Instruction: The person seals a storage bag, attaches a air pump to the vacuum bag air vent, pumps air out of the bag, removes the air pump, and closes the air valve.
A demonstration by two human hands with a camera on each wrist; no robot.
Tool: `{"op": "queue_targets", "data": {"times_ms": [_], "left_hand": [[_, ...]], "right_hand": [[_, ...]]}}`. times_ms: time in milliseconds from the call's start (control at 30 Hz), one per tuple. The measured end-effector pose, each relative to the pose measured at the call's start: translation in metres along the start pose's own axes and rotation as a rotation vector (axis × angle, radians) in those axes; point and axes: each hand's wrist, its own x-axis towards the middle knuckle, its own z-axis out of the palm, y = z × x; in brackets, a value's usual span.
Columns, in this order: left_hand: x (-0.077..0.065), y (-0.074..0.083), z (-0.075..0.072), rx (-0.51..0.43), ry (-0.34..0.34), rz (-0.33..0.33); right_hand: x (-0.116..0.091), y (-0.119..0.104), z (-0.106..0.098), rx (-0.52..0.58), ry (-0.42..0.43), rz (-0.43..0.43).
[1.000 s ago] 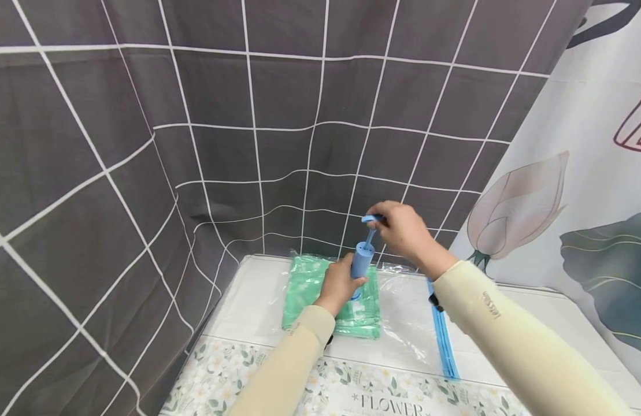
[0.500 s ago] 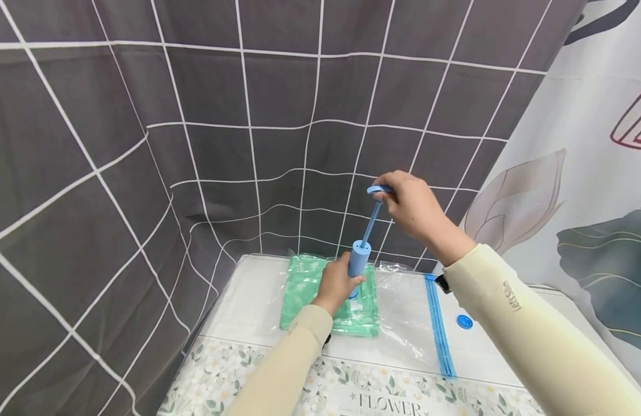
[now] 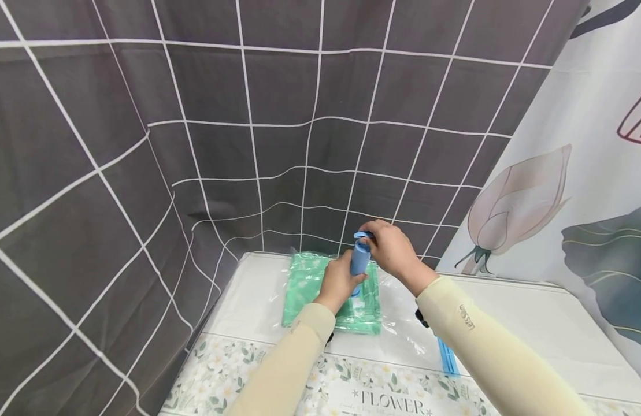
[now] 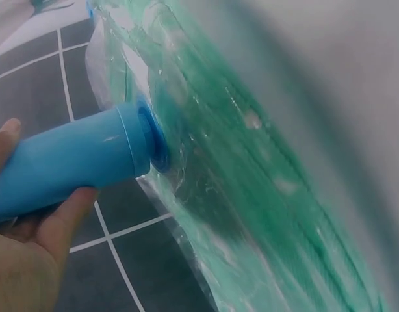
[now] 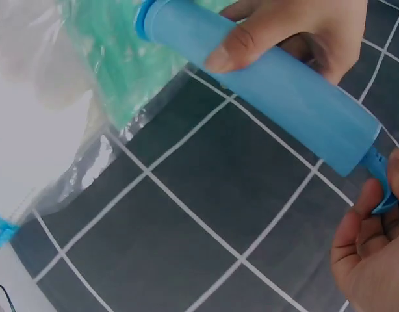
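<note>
A blue hand pump [image 3: 359,260] stands upright on the valve [image 4: 159,140] of a clear vacuum storage bag, with green folded cloth [image 3: 310,283] inside. My left hand [image 3: 338,281] grips the pump's barrel [image 4: 69,162], fingers and thumb wrapped round it. At the top, my right hand [image 3: 392,245] holds the pump handle [image 5: 385,195], which sits close to the barrel's end with little of the rod showing. The pump's lower end meets the valve in the left wrist view.
The bag's unfilled clear part [image 3: 403,318] spreads right to a blue zip strip [image 3: 448,357], partly covered by my right sleeve. Below lies a white table cover [image 3: 258,294] with a flower print. A dark gridded curtain [image 3: 278,144] hangs right behind the bag.
My right hand pulled the pump handle up, baring a long rod, then pushed it back down near the barrel. The left hand keeps its grip on the barrel.
</note>
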Motion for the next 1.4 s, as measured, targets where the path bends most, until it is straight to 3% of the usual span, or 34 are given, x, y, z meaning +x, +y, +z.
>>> {"op": "queue_targets", "data": {"times_ms": [200, 533, 700, 867, 967, 1233, 1400], "left_hand": [[-0.003, 0.0, 0.002, -0.002, 0.004, 0.01], [-0.003, -0.001, 0.006, -0.013, 0.024, 0.015], [-0.004, 0.0, 0.005, -0.02, 0.016, 0.011], [-0.002, 0.0, 0.003, -0.004, 0.029, 0.009], [0.0, 0.001, 0.001, -0.014, 0.039, -0.007], [0.002, 0.0, 0.002, -0.044, -0.011, -0.016], [0.0, -0.005, 0.003, -0.016, 0.0, 0.007]], "right_hand": [[0.003, -0.001, -0.011, 0.031, -0.024, -0.037], [0.025, -0.031, -0.09, 0.051, -0.048, -0.049], [0.026, -0.039, -0.106, 0.014, -0.005, -0.089], [0.024, -0.032, -0.09, -0.006, 0.053, -0.071], [0.024, -0.025, -0.068, -0.02, 0.048, -0.085], [0.004, -0.004, -0.012, -0.018, 0.027, -0.067], [-0.005, 0.002, 0.008, 0.034, 0.042, -0.025]]}}
